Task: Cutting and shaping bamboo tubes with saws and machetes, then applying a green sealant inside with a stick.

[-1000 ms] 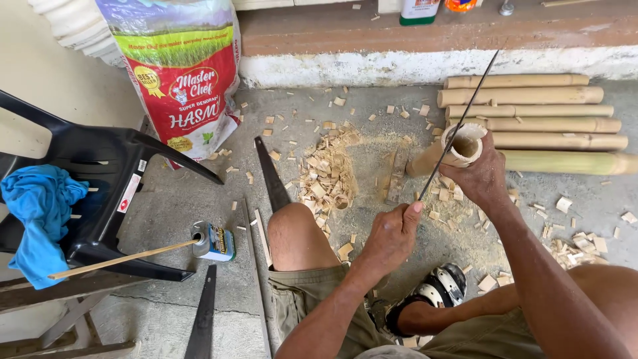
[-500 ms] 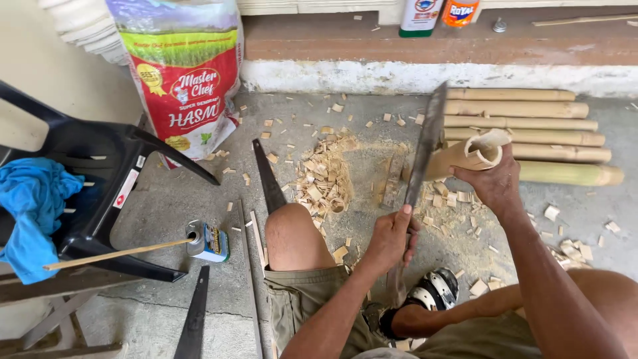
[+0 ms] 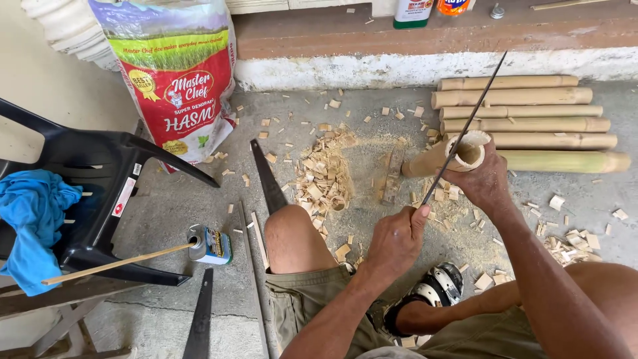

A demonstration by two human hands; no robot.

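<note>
Bamboo is the material in hand: a short hollow bamboo section (image 3: 458, 154) lies tilted on the concrete floor (image 3: 372, 126), its open end raised toward the camera. The right hand (image 3: 486, 181) is wrapped around that open end, fingers curled over the rim, gripping it firmly. The left hand (image 3: 397, 239) is closed in a fist on the handle of a long blade (image 3: 465, 126), which runs up from the fist and crosses the mouth of the bamboo section; whether its edge is bedded in the wall or merely resting against the rim cannot be judged from this angle. Just beyond the bamboo section, a stack of bamboo poles (image 3: 531, 113) lies side by side below a painted step (image 3: 345, 66). To the left of the bamboo section, a heap of wood chips (image 3: 322, 179) covers the floor, with loose chips scattered all round. A saw (image 3: 268, 178) lies further left of that heap, beside the person's bare knee (image 3: 292, 233). Well to the left of the bamboo section sit a small tin (image 3: 209, 244) with a stick resting in it, a black plastic chair (image 3: 100, 186) bearing a blue cloth (image 3: 33, 219), and a printed sack (image 3: 176, 80) leaning against the wall. A sandal (image 3: 438, 286) shows below the left hand.
</note>
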